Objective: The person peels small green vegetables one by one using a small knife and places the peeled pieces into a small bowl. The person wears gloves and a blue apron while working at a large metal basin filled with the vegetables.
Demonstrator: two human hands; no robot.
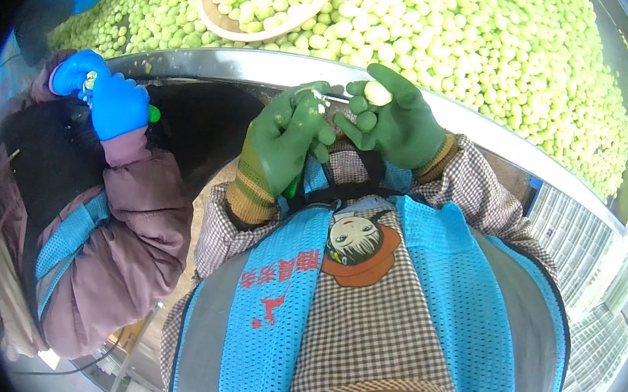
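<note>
My left hand [289,135], in a green coated work glove with a striped cuff, is closed around a small tool. Its green handle [293,186] shows below the palm; I cannot make out the working end clearly. Pale wet scraps cling to the glove's fingertips. My right hand [401,119], gloved the same way, holds a pale round fruit [378,94] between thumb and fingers. Both hands are close together over my lap, at the near metal rim [462,117] of a large table heaped with small round green fruits [442,42].
A shallow round basin [210,13] of the same fruits stands on the heap. At my left, a co-worker's blue-gloved hands [108,94] hold a fruit and a green-handled tool. Stacked pale trays [575,249] stand at my right. Other people show at both far edges.
</note>
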